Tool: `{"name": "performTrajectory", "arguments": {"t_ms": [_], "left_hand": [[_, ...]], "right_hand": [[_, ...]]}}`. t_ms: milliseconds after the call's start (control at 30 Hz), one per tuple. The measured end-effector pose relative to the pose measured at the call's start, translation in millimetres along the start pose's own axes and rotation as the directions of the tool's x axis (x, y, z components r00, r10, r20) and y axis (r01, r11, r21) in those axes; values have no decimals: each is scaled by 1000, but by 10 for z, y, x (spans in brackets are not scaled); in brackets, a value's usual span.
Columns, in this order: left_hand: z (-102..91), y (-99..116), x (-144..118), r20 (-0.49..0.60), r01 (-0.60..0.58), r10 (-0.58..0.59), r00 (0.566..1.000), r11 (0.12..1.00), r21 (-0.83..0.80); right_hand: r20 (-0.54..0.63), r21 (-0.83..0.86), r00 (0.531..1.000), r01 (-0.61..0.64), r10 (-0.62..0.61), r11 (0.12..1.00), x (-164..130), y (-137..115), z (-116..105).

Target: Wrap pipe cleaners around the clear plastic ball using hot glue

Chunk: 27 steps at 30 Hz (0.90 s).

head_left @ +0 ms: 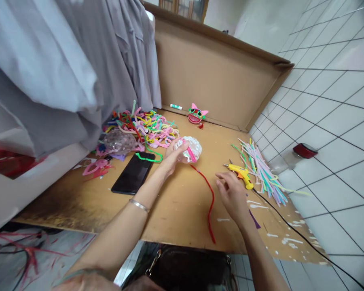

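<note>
My left hand [173, 155] is closed around a shiny, clear-and-white rounded object [195, 145] with a bright pink strip across it; its exact kind cannot be told. Below it, a red fuzzy pipe cleaner [211, 198] lies curved on the table. Beside the yellow glue gun [244, 174], my right hand [232, 194] hovers with loosely bent fingers, thumb and forefinger apart and nothing visible between them. Whether it touches the gun is unclear. The gun lies with its nozzle toward the left.
A black phone [132, 176] lies under a green pipe cleaner [148, 158]. Tangled colourful pipe cleaners [154, 125] heap at left, a loose bundle [263, 169] at right. A small animal-face craft [195, 114] and glue stick [176, 106] stand by the cardboard wall [212, 72]. The gun's cord [294, 228] trails right.
</note>
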<state>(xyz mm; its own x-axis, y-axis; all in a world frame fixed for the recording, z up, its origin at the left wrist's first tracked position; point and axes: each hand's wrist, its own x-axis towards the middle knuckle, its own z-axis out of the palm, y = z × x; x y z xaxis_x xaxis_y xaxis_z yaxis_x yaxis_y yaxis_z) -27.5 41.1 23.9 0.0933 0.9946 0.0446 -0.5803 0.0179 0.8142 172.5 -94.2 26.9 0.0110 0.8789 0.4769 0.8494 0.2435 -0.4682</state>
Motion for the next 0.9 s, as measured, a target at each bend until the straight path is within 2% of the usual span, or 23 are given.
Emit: {"name": "performTrajectory", "arguments": {"t_ms": [67,167,300,367,467,633,700,733,800,833,900], "left_hand": [[2,-25,-3,3,-5,5,1000,1000,27],[-13,-38,-4,19,-5,3,1000,998,64],[-30,-39,-23,65,-11,3,998,992,125],[-24,-47,-43,91,-34,18,996,984,177],[0,-82,-77,126,-76,43,991,959,271],[45,-183,-154,213,-98,-9,977,866,489],[58,-226,-191,259,-152,-2,966,805,573],[63,-246,-207,286,-188,9,958,775,603],[68,-283,-232,340,-249,24,940,728,639],[68,-300,-239,361,-271,26,932,712,648],[64,-328,-244,382,-299,33,923,685,664]], "right_hand": [[105,-69,994,-13,20,998,201,-4,172],[239,-150,964,-85,120,985,438,-2,514],[201,-104,967,-139,158,985,554,71,826],[144,-49,974,-168,173,985,558,149,847],[18,68,974,-225,224,972,556,293,738],[-184,303,915,-295,360,906,596,443,462],[-181,501,885,-292,429,814,621,440,371],[-143,631,873,-282,466,722,633,430,328],[-23,850,864,-248,503,465,649,409,242],[30,911,868,-227,495,343,653,403,202],[74,963,886,-183,457,199,658,400,138]]}}
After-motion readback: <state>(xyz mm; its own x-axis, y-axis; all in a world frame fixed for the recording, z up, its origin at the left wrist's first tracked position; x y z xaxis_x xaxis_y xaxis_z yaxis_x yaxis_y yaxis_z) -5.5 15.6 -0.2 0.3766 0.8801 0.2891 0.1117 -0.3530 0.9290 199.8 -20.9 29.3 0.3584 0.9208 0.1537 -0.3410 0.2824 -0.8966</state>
